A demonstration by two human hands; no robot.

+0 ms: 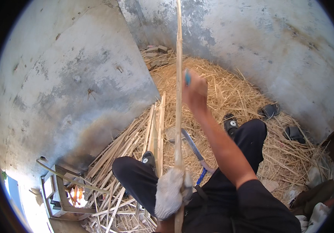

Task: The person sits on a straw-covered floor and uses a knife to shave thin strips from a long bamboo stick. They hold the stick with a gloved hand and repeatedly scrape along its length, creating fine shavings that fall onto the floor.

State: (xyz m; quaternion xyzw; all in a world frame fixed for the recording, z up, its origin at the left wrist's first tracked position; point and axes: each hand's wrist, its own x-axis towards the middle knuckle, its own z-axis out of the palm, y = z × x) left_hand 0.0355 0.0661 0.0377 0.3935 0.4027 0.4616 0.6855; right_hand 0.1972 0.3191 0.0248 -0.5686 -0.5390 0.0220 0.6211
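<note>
A long, thin, pale wooden pole [179,97] runs upright through the middle of the view. Its lower part is wrapped by my left hand [169,193], which wears a whitish knit glove. My right hand [196,89] is bare, its fingers curled and blurred, close beside the upper pole. A small teal thing [188,78] shows at its fingers; whether it is held or worn is unclear, and so is any contact with the pole. Between my legs lies a long-bladed knife [192,144] with a blue handle [202,176].
Straw-like shavings [229,91] cover the ground. Split wooden strips [112,155] are piled on the left. Grey walls [85,73] rise behind. Dark objects [269,111] lie at right, and a wooden frame [58,190] stands lower left. Bricks [157,50] sit in the far corner.
</note>
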